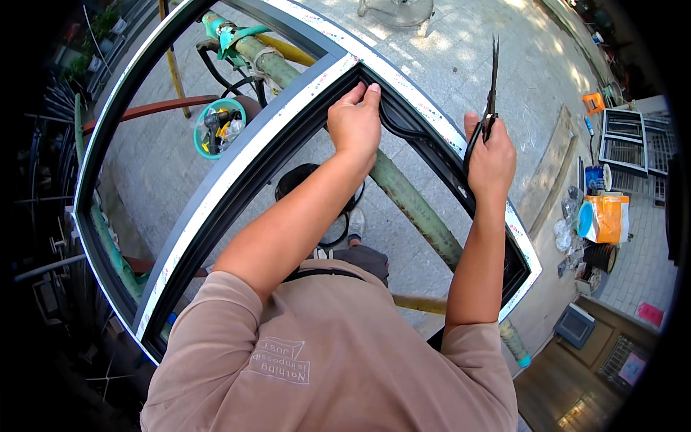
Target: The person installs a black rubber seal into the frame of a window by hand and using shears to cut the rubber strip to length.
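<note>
A large window frame (317,90) with grey edges and white printed protective film lies in front of me, divided by a bar into two openings. At the far corner of the right-hand opening, my left hand (355,122) pinches a black rubber seal strip (398,131) against the inner groove. From those fingers the strip bows loosely away from the far-right side. My right hand (492,162) grips dark scissors (493,93) above that same side, blades pointing up and away. Fingers hide the scissors' handles in part.
Green pipes (410,201) run beneath the frame. On the paving at left stands a teal bucket (198,133) containing a drill. A fan (399,9) is at the far side. An orange bag (612,219) and small frames (623,137) lie at right.
</note>
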`<action>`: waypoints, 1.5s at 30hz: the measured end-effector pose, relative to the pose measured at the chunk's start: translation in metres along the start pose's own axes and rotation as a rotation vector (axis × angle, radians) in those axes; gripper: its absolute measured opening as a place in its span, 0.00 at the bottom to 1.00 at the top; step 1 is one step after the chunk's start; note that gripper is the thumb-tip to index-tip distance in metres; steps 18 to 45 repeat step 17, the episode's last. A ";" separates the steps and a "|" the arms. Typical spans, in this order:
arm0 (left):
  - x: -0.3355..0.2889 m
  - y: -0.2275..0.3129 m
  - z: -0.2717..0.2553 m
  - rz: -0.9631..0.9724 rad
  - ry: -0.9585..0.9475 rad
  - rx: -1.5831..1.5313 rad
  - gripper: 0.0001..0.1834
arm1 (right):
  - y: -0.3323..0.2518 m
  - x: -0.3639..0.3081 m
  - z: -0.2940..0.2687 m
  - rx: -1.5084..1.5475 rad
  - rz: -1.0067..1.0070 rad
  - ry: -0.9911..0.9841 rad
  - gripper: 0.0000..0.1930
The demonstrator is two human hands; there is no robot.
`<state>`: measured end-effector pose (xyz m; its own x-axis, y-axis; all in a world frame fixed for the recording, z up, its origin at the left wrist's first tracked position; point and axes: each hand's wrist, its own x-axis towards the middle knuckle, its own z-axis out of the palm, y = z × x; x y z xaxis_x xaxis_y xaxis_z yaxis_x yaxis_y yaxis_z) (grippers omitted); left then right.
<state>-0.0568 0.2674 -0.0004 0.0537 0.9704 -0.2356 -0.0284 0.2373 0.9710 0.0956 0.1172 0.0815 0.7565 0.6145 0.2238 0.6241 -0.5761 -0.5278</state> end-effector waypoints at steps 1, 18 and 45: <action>-0.002 0.001 0.001 0.010 0.011 -0.003 0.32 | 0.001 0.000 0.001 0.012 0.000 -0.004 0.31; -0.026 0.027 0.003 0.016 0.012 0.037 0.31 | -0.001 -0.002 -0.001 0.095 -0.031 0.015 0.21; -0.026 0.027 0.003 0.016 0.012 0.037 0.31 | -0.001 -0.002 -0.001 0.095 -0.031 0.015 0.21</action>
